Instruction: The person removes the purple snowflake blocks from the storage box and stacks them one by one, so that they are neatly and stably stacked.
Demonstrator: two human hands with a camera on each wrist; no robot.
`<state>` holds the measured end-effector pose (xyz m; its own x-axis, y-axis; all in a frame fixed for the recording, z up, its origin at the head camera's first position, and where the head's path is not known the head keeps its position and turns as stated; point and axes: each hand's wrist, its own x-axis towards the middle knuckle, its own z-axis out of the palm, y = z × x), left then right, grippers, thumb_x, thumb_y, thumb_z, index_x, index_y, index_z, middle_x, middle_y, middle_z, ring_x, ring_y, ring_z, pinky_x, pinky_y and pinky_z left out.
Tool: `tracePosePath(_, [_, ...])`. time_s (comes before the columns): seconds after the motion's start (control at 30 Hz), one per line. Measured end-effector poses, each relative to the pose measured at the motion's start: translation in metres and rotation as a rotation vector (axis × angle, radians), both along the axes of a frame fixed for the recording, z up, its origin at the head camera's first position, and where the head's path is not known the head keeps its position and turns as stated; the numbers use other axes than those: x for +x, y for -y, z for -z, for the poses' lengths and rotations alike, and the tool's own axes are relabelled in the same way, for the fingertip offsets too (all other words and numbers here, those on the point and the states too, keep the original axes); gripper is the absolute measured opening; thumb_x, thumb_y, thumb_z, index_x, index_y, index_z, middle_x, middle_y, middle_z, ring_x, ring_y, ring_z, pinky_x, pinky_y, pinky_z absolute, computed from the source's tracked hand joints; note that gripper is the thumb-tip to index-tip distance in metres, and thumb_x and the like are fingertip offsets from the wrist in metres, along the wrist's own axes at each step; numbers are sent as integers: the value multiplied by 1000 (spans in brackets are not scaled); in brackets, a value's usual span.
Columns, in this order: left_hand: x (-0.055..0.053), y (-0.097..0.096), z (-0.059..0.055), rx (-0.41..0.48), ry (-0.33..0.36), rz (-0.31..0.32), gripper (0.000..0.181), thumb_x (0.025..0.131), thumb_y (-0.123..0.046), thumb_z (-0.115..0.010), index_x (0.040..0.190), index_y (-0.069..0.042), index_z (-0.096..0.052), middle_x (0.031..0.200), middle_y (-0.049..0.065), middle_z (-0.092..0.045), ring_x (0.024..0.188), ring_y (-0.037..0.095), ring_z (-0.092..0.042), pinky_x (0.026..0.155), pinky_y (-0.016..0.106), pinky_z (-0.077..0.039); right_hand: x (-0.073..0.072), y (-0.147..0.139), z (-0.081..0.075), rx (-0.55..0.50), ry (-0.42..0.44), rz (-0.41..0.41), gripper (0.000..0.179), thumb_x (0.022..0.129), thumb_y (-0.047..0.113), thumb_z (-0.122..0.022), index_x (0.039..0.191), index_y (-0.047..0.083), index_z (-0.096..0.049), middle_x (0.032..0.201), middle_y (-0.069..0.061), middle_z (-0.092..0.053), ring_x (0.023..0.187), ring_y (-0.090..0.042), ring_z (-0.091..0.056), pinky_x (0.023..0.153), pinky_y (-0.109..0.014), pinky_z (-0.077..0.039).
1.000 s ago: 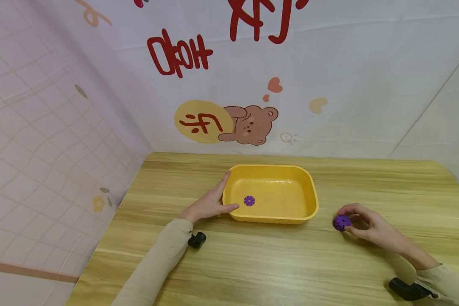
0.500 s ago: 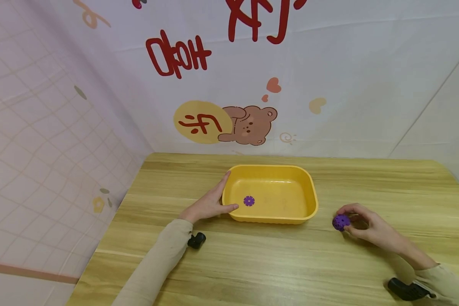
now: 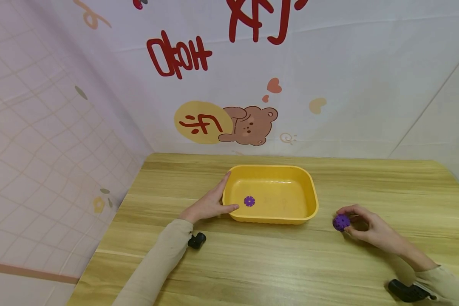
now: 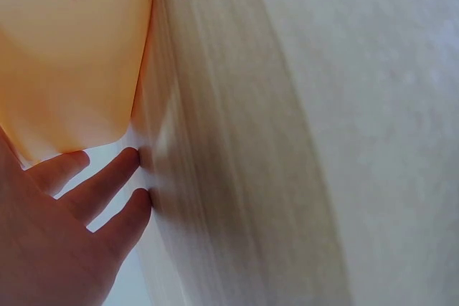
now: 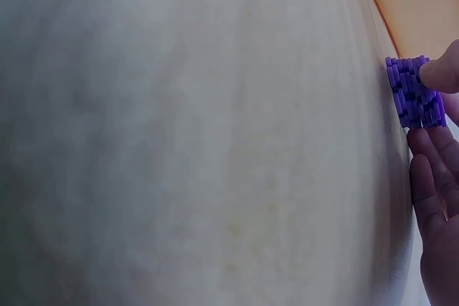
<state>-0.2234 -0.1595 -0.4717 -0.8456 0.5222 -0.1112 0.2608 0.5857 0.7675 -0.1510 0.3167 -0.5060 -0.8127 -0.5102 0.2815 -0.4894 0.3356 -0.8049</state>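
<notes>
A shallow yellow plastic bin (image 3: 273, 220) stands on the table, with one flat purple notched disc (image 3: 249, 201) lying inside near its left end. My left hand (image 3: 210, 204) rests against the bin's left end, fingers spread along the outer wall and thumb over the rim at the near corner. The left wrist view shows straight fingertips touching the tabletop beside the bin wall. To the right of the bin, my right hand (image 3: 375, 229) pinches a short stack of purple notched discs (image 3: 341, 222) between thumb and fingers. In the right wrist view, the stack (image 5: 414, 94) is seen edge-on, close to the table.
The wood-grain table (image 3: 260, 263) ends at the back against a white printed cloth (image 3: 348, 76) with a bear and red lettering. Another pale cloth (image 3: 49, 148) hangs along the left side. Black devices (image 3: 196, 241) are strapped at both wrists.
</notes>
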Motion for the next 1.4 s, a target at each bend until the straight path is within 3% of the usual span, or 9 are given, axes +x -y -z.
tracePosePath(0.4, [-1, 0, 1, 2, -16, 9, 110, 84, -46, -72, 155, -28, 10, 161, -3, -3, 143, 14, -15, 114, 34, -18, 1, -1, -1, -10, 6, -34, 49, 79, -19, -66, 125, -9, -53, 116, -17, -58, 98, -12, -58, 81, -16, -48])
tracePosePath(0.63, [0, 0, 0, 3, -11, 9, 109, 84, -45, -72, 155, -28, 10, 160, -4, -3, 143, 12, -14, 114, 33, -17, 1, -2, 0, 46, 1, -4, 48, 80, -15, -69, 124, -3, -56, 118, -13, -58, 98, -13, -59, 81, -16, -48])
tracePosePath(0.77, [0, 0, 0, 6, -8, 9, 109, 85, -45, -72, 155, -28, 10, 161, -4, -3, 143, 13, -14, 114, 33, -17, 0, -2, -2, 19, -9, -19, 49, 79, -18, -67, 126, -7, -53, 118, -18, -58, 99, -13, -59, 82, -16, -49])
tracePosePath(0.93, [0, 0, 0, 2, -6, 7, 109, 84, -45, -72, 155, -28, 10, 161, -4, -3, 143, 13, -14, 114, 34, -17, -7, -1, -13, -17, -68, -22, 54, 76, -24, -66, 126, -10, -52, 121, -19, -57, 106, -14, -57, 86, -16, -47])
tracePosePath(1.17, [0, 0, 0, 0, 2, 4, 109, 85, -46, -72, 155, -29, 10, 160, -5, -2, 143, 13, -13, 114, 34, -17, -20, 9, -39, -6, -134, 20, 57, 76, -25, -65, 128, -6, -53, 128, -5, -56, 112, -14, -52, 88, -15, -44])
tracePosePath(1.4, [0, 0, 1, 2, 4, 3, 108, 85, -46, -71, 154, -31, 10, 161, -4, -2, 143, 13, -13, 114, 34, -17, -31, 51, -53, -53, -136, -49, 49, 78, -22, -65, 123, -3, -58, 120, -18, -58, 110, -16, -54, 88, -20, -47])
